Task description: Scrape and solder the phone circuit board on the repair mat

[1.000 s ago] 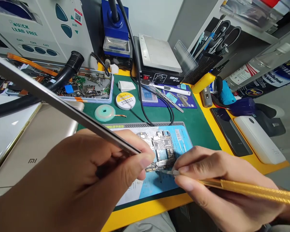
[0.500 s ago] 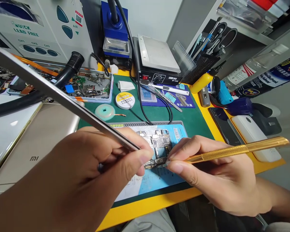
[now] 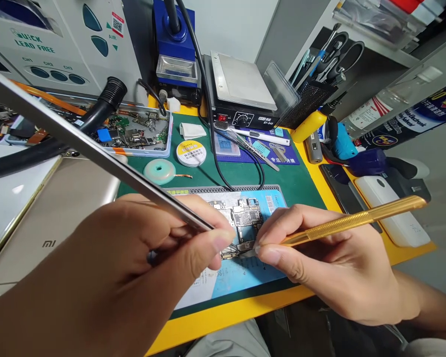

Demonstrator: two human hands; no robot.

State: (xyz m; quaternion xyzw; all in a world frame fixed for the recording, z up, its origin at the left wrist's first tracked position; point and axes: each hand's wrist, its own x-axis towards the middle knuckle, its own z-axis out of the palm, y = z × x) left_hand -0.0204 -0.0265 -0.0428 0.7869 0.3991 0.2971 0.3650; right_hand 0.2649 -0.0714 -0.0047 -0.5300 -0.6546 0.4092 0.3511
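Up comes the gold knife: compared with a second ago, its handle has swung from low on the right to a raised slant, and the right hand has rolled over with it. Across the yellow worktop now: a green mat covers the middle, the white machine fills the far left corner, and a hot plate sits along the far edge. Near the mat's front edge lies a blue-and-white pad. Left hand closed, thumb and forefinger pinching silver tweezers; right hand just as narrow, pinching the knife low, near the blade. And on the pad, flat, the circuit board, partly hidden behind the left hand. Tweezer tips come down at the board's near edge; whether they grip anything, can't tell. Right beside them, the small grey blade points left, contact too small to make out.
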